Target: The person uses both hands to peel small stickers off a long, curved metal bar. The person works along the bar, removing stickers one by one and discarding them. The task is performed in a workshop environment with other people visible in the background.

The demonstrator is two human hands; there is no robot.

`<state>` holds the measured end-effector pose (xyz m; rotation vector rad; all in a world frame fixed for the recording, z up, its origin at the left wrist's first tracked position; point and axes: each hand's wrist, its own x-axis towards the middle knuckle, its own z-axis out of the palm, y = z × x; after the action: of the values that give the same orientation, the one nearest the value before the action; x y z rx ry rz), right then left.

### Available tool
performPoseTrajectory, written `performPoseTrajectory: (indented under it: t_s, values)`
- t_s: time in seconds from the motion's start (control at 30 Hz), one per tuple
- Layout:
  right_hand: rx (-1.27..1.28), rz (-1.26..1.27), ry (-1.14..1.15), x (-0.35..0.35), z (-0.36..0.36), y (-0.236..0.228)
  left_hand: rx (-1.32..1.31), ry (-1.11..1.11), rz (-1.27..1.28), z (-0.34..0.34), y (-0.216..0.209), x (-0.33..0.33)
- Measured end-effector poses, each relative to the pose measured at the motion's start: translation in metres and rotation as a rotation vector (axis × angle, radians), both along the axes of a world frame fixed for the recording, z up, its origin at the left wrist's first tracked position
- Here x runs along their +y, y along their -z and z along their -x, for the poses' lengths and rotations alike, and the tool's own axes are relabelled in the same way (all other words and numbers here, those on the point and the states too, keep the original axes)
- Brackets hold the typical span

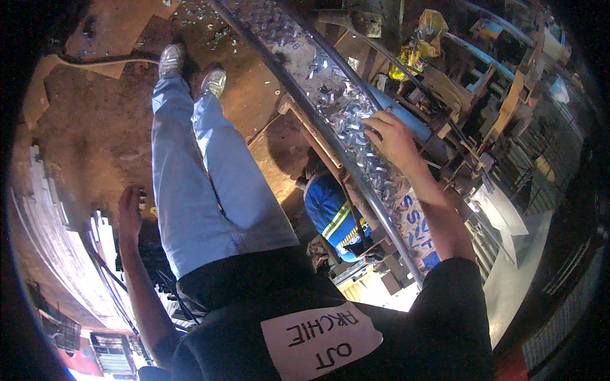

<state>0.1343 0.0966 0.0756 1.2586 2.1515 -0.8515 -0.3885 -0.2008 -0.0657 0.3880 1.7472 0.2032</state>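
Note:
A long, narrow metal tray (304, 105) with dark tubular rails slants across the view. Small shiny curved metal pieces (356, 130) lie heaped along it. My right hand (391, 134) reaches over the far rail into this heap. Its fingers are bent and somewhat apart, with the fingertips at the pieces; nothing can be made out between them. On the other side, my left hand (131, 204) hangs low beside my leg, away from the tray. Its fingers are curled in, and a small light spot shows at them, too small to name.
Under the tray lies a blue cloth with yellow and white stripes (337, 213). Beyond the tray are a blue cylinder (400, 114), a yellow plastic bag (410, 60) and metal racks. Long pale metal strips (60, 235) lie at left. A hose (108, 62) crosses the brown floor.

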Motion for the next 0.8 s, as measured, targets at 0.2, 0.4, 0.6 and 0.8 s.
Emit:
performPoseTrajectory:
  t_s: [0.2,0.4,0.6,0.8]
  values:
    - [-0.030,-0.055,-0.111,-0.005,0.005,0.008,-0.019,-0.032,-0.007,-0.001,-0.006,0.009]
    - [-0.077,-0.171,-0.300,-0.015,0.010,0.010,-0.026,-0.032,-0.001,-0.001,-0.005,0.005]
    - [-0.188,-0.130,-0.456,-0.005,0.012,0.018,-0.030,-0.007,-0.021,-0.002,0.001,0.007]
    - [-0.209,0.016,-0.441,0.006,0.010,0.028,-0.036,0.020,-0.054,0.002,0.006,0.000]
